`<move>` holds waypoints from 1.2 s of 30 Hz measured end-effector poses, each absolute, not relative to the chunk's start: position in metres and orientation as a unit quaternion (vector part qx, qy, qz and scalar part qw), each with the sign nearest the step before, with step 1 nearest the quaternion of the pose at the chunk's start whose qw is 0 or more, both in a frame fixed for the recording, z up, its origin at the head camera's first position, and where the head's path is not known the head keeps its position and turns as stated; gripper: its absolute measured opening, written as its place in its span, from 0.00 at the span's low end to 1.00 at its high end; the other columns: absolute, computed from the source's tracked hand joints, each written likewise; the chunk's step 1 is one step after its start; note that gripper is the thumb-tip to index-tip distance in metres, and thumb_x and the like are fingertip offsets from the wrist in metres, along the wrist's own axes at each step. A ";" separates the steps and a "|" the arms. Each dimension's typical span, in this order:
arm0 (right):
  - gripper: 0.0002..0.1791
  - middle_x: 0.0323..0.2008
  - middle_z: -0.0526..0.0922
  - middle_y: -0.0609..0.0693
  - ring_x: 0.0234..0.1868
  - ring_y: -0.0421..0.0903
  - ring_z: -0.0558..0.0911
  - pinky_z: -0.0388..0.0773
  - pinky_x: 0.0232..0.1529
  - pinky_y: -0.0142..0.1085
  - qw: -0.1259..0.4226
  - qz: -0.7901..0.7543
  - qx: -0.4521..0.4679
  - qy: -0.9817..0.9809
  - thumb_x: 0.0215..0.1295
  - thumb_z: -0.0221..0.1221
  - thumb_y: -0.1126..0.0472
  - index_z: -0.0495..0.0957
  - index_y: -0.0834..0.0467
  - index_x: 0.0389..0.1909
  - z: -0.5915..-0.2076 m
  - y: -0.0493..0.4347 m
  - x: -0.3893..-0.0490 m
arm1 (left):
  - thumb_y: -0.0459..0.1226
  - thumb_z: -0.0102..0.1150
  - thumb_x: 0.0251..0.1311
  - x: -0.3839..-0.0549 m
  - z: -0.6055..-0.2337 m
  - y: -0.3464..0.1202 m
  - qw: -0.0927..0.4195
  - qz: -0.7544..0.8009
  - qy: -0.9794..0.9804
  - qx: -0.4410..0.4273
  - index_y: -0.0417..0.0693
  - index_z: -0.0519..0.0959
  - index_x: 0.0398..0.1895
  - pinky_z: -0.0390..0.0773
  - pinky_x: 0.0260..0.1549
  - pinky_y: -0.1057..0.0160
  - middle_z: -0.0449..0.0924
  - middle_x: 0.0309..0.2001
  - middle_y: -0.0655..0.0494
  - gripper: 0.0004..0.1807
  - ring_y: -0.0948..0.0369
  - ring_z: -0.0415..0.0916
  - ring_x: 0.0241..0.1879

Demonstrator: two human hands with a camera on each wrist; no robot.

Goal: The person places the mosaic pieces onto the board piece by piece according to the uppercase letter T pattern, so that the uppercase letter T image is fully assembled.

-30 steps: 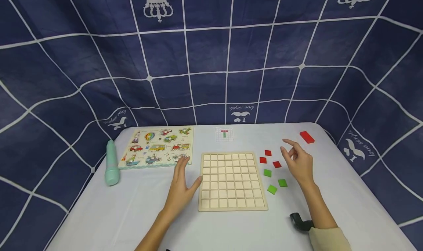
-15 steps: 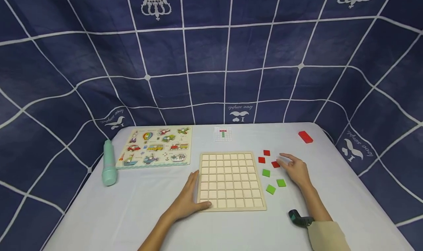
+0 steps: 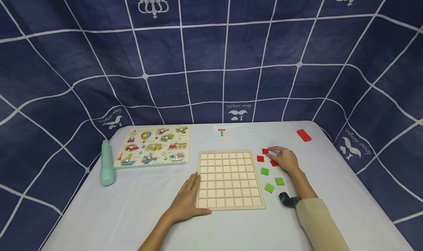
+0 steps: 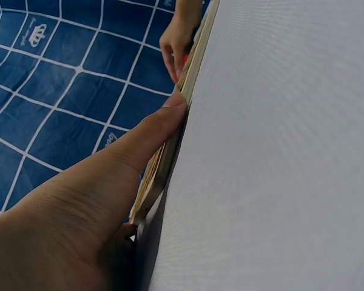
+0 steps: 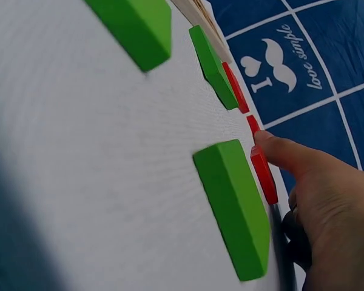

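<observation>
A pale wooden grid board [image 3: 228, 179] lies at the middle of the table. My left hand [image 3: 185, 201] rests against its near left corner, fingers along the left side and thumb along the front edge, as the left wrist view also shows. My right hand [image 3: 286, 160] reaches in from the right, with thumb and index fingertips at the right edge of the farthest red tile [image 3: 264, 151]. Whether they pinch it I cannot tell. Another red tile [image 3: 260, 158] lies to its left, and a third [image 3: 274, 163] is partly under the hand. In the right wrist view a green tile [image 5: 232, 209] lies close by.
Green tiles [image 3: 264, 171] lie right of the board. Behind it is a pattern card [image 3: 222, 133] with a red and green T. A picture puzzle [image 3: 153, 147] and a mint-green microphone-shaped toy [image 3: 107, 164] stand left; a red block [image 3: 303, 135] is at the back right.
My left hand has come down onto the board's near left corner. My right hand has lowered and moved left to the far red tile. The head view has shifted slightly.
</observation>
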State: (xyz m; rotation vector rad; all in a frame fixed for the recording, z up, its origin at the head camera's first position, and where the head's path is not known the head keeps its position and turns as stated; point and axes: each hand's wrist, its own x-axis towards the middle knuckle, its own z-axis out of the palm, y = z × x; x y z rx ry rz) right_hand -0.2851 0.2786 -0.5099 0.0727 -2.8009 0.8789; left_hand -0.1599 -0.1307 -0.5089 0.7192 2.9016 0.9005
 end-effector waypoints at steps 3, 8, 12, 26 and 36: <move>0.21 0.09 0.60 0.46 0.13 0.43 0.58 0.56 0.15 0.33 0.101 0.302 0.024 -0.948 0.55 0.64 0.50 0.81 0.58 0.46 -0.510 0.278 -0.285 | 0.70 0.62 0.33 -0.159 -0.509 -0.131 0.013 0.289 0.930 0.228 0.35 0.45 0.71 0.43 0.66 0.48 0.39 0.72 0.43 0.69 0.49 0.37 0.70; 0.20 0.09 0.60 0.46 0.13 0.43 0.58 0.56 0.16 0.34 0.114 0.319 0.019 -0.941 0.55 0.64 0.49 0.81 0.58 0.45 -0.512 0.279 -0.281 | 0.70 0.61 0.33 -0.159 -0.511 -0.131 0.018 0.284 0.931 0.230 0.36 0.46 0.71 0.42 0.66 0.50 0.39 0.72 0.44 0.68 0.50 0.36 0.70; 0.20 0.08 0.60 0.45 0.12 0.41 0.57 0.55 0.13 0.33 0.135 0.337 0.024 -0.932 0.55 0.65 0.49 0.81 0.57 0.44 -0.512 0.278 -0.268 | 0.71 0.60 0.34 -0.158 -0.512 -0.130 0.010 0.280 0.929 0.241 0.36 0.47 0.71 0.42 0.66 0.51 0.39 0.72 0.44 0.68 0.51 0.36 0.70; 0.17 0.08 0.56 0.40 0.12 0.37 0.54 0.52 0.13 0.30 0.144 0.345 0.091 -0.923 0.51 0.68 0.51 0.82 0.54 0.41 -0.504 0.230 -0.220 | 0.70 0.61 0.35 -0.160 -0.508 -0.132 0.014 0.279 0.931 0.237 0.36 0.48 0.71 0.43 0.66 0.50 0.40 0.72 0.44 0.67 0.50 0.37 0.70; 0.16 0.08 0.56 0.38 0.12 0.34 0.52 0.50 0.11 0.28 0.164 0.334 0.138 -0.918 0.52 0.66 0.49 0.83 0.52 0.40 -0.509 0.177 -0.228 | 0.70 0.60 0.34 -0.160 -0.508 -0.133 0.017 0.283 0.930 0.233 0.37 0.49 0.70 0.44 0.66 0.49 0.40 0.72 0.44 0.66 0.50 0.38 0.70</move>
